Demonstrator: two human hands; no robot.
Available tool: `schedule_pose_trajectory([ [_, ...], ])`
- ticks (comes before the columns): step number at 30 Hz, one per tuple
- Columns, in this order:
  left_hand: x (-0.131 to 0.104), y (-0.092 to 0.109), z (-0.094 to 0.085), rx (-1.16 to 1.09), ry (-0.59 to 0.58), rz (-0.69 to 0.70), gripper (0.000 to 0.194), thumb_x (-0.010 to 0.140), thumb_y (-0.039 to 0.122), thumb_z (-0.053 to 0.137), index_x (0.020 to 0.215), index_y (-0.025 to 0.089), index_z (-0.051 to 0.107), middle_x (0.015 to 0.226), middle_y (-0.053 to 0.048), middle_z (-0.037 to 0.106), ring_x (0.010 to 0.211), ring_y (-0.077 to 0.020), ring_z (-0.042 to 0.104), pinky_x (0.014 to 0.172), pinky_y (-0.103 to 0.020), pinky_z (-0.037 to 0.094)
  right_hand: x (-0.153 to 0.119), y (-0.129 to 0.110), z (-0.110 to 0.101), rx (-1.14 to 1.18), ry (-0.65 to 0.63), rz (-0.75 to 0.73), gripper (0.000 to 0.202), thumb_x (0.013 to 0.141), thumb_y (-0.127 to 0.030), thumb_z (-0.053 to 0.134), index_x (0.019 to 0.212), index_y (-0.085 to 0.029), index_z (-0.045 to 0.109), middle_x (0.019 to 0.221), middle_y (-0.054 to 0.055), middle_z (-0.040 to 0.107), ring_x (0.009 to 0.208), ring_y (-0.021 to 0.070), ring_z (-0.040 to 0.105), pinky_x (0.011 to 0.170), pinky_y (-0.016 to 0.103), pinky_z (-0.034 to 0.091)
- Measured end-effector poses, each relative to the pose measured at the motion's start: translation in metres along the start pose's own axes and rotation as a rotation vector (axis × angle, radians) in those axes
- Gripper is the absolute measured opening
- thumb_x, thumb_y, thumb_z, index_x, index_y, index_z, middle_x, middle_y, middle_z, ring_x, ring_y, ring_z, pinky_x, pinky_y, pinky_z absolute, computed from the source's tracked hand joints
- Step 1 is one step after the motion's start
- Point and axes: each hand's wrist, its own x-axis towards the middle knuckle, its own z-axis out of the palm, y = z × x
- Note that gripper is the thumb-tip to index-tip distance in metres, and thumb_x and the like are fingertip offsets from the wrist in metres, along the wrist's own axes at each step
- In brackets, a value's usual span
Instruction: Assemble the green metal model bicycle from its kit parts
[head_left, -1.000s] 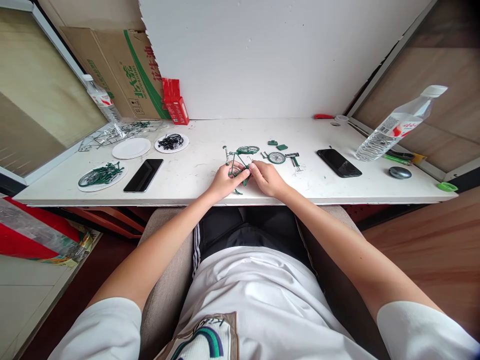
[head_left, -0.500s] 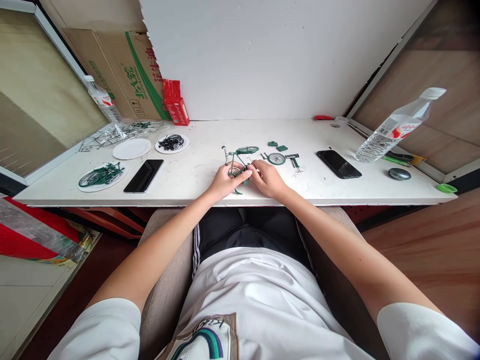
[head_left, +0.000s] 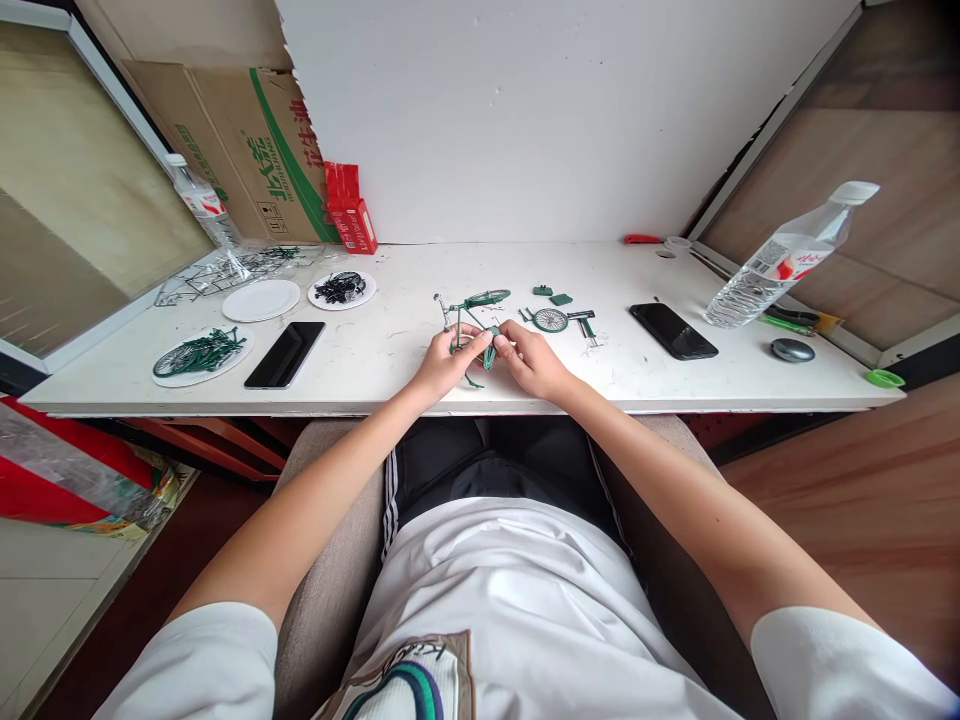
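Note:
A small green model bicycle (head_left: 458, 336) is held above the near middle of the table. My left hand (head_left: 442, 366) grips its frame between thumb and fingers, hiding part of it. My right hand (head_left: 537, 364) is closed, its thumb and fingertips pressed together at the right side of the model. What those fingertips hold is too small to make out. Beyond the hands lie a loose spoked wheel (head_left: 550, 320) joined to thin green parts, a green and grey bracket-like part (head_left: 583, 323), and two small green pieces, one boxy (head_left: 542, 290) and one flat (head_left: 561, 299).
To the left are a plate of green parts (head_left: 162, 375), a plate of black parts (head_left: 367, 295), a bare white plate (head_left: 261, 300), a phone (head_left: 285, 355) and a bottle (head_left: 204, 205). On the right are a black phone (head_left: 673, 331), a water bottle (head_left: 784, 262) and a mouse (head_left: 793, 350).
The fingertips of my two hands have parted slightly, and more of the green part between them shows. My left hand keeps its hold on the bicycle. The whole view has shifted a little.

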Motion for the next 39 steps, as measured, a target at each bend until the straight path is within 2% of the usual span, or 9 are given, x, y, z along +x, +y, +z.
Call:
schedule_pose_trajectory([
  [6, 0.000, 0.000, -0.001, -0.069, 0.018, 0.003, 0.054, 0.083, 0.053, 0.086, 0.121, 0.018, 0.070, 0.107, -0.009, 0.079, 0.088, -0.0189, 0.075, 0.079, -0.029, 0.059, -0.002, -0.005, 0.000, -0.003, 0.009, -0.001, 0.036, 0.111, -0.060, 0.045, 0.102, -0.025, 0.049, 0.095, 0.005, 0.067, 0.078, 0.0216, 0.060, 0.070, 0.035, 0.046],
  [9, 0.001, -0.002, -0.001, -0.094, -0.007, 0.001, 0.052, 0.082, 0.053, 0.087, 0.114, 0.015, 0.074, 0.112, -0.011, 0.078, 0.096, -0.0206, 0.074, 0.085, -0.030, 0.058, -0.002, -0.005, 0.001, -0.010, 0.008, -0.003, 0.036, 0.111, -0.059, 0.045, 0.101, -0.025, 0.049, 0.094, 0.004, 0.067, 0.075, 0.0207, 0.059, 0.069, 0.035, 0.046],
  [12, 0.003, -0.006, -0.002, -0.111, -0.008, 0.018, 0.047, 0.083, 0.051, 0.086, 0.107, 0.013, 0.076, 0.111, -0.012, 0.078, 0.101, -0.0217, 0.072, 0.088, -0.030, 0.057, -0.001, -0.003, 0.003, -0.031, 0.009, 0.000, 0.035, 0.111, -0.058, 0.044, 0.100, -0.025, 0.048, 0.092, 0.004, 0.066, 0.071, 0.0195, 0.057, 0.067, 0.035, 0.044],
  [17, 0.003, -0.006, -0.003, -0.133, -0.027, 0.024, 0.046, 0.081, 0.050, 0.088, 0.107, 0.014, 0.076, 0.108, -0.010, 0.078, 0.096, -0.0207, 0.072, 0.089, -0.031, 0.056, -0.002, -0.004, 0.002, -0.073, 0.008, 0.014, 0.035, 0.112, -0.058, 0.041, 0.101, -0.026, 0.046, 0.092, 0.004, 0.066, 0.071, 0.0211, 0.058, 0.067, 0.036, 0.043],
  [28, 0.000, 0.008, -0.001, -0.128, -0.039, -0.005, 0.048, 0.078, 0.052, 0.089, 0.102, 0.013, 0.075, 0.094, -0.008, 0.076, 0.084, -0.0181, 0.069, 0.079, -0.030, 0.054, -0.001, -0.002, 0.003, -0.124, 0.004, 0.020, 0.034, 0.114, -0.056, 0.032, 0.101, -0.027, 0.043, 0.083, 0.004, 0.065, 0.068, 0.0235, 0.058, 0.065, 0.036, 0.040],
  [35, 0.004, 0.001, -0.001, -0.181, -0.082, 0.016, 0.042, 0.087, 0.054, 0.079, 0.097, 0.013, 0.076, 0.087, -0.007, 0.074, 0.083, -0.0185, 0.067, 0.080, -0.031, 0.053, -0.001, -0.004, 0.002, -0.142, 0.002, 0.014, 0.030, 0.113, -0.052, 0.031, 0.101, -0.026, 0.041, 0.086, 0.005, 0.063, 0.071, 0.0246, 0.057, 0.068, 0.037, 0.042],
  [39, 0.007, -0.006, -0.001, -0.167, -0.066, 0.010, 0.041, 0.089, 0.052, 0.079, 0.101, 0.013, 0.075, 0.093, -0.008, 0.076, 0.089, -0.0202, 0.069, 0.085, -0.032, 0.053, -0.001, -0.005, 0.002, -0.141, -0.004, 0.024, 0.030, 0.113, -0.052, 0.031, 0.102, -0.026, 0.041, 0.085, 0.005, 0.063, 0.070, 0.0247, 0.056, 0.067, 0.037, 0.042],
])
